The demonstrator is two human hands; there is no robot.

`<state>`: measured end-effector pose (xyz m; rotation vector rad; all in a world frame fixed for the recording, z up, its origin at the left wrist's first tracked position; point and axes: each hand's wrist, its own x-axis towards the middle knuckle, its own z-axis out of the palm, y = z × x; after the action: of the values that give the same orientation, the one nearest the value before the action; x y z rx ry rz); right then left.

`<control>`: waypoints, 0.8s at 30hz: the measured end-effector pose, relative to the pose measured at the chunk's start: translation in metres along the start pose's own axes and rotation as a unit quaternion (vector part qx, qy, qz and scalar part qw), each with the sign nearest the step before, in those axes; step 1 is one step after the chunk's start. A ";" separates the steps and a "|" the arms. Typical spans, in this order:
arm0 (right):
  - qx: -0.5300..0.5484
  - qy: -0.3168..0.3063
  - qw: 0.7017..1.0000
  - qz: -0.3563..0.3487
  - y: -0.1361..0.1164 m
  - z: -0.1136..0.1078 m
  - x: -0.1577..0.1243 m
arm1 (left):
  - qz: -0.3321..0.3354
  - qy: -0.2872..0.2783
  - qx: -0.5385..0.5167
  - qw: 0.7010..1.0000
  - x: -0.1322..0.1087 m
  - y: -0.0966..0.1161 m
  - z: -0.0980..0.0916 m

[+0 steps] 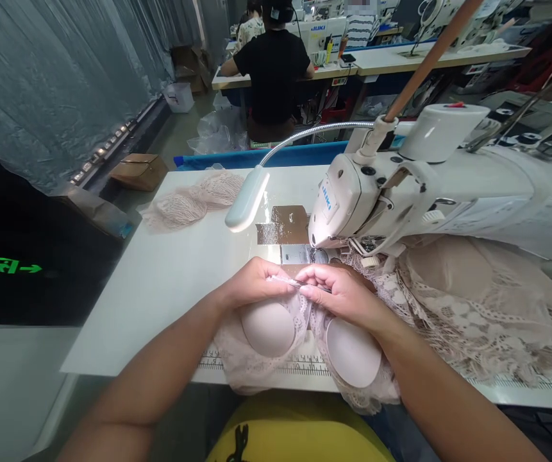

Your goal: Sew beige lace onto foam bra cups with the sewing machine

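Observation:
A pale pink lace bra lies at the table's front edge, its two smooth cups facing up and its lower lace hanging over the edge. My left hand pinches the lace edge at the bra's middle. Beside it, my right hand grips the same edge, fingertips nearly meeting the left ones; a thin dark item shows under its fingers, too small to name. Both hands are just in front of the needle area of a white sewing machine. Its metal needle plate shows behind the fingers.
More lace bras are heaped right, under the machine arm. A lamp on a bendy neck hangs over the white table. Bundled lace lies at the far left. A measuring tape runs along the front edge. A person sits ahead.

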<state>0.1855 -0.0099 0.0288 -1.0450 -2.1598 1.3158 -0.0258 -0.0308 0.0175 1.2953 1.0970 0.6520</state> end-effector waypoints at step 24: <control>0.049 -0.008 0.999 0.005 0.005 0.002 0.003 | -0.023 0.010 0.005 1.000 -0.001 0.000 0.002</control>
<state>0.1848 -0.0074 0.0231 -1.0104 -2.0814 1.4248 -0.0246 -0.0328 0.0180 1.2712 1.1452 0.6272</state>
